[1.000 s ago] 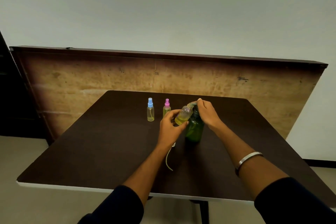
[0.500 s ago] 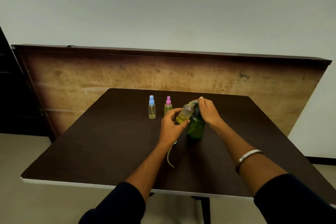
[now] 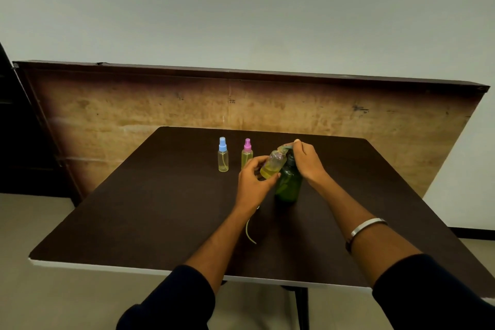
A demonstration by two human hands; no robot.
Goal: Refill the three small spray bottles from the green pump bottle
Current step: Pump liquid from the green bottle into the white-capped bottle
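Left of the tall dark-green plastic pump bottle (image 3: 288, 183) on the dark brown worktop (image 3: 160, 195) stood a blue-capped clear spray bottle (image 3: 223, 155), then a pink-capped one (image 3: 247, 153). Nearer the pump bottle, the left hand (image 3: 253, 182) pinched an uncapped clear spray bottle (image 3: 272, 165) of yellow liquid, tilted, its long axis leaning up and right so the mouth met the pump's spout. The right hand (image 3: 308, 162) curled over the pump head, probably ready to press.

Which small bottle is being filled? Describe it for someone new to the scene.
On the dark table, find the green pump bottle. The uncapped spray bottle tilts at its spout, gripped by the left hand; its neighbours stand upright, capped blue and pink.
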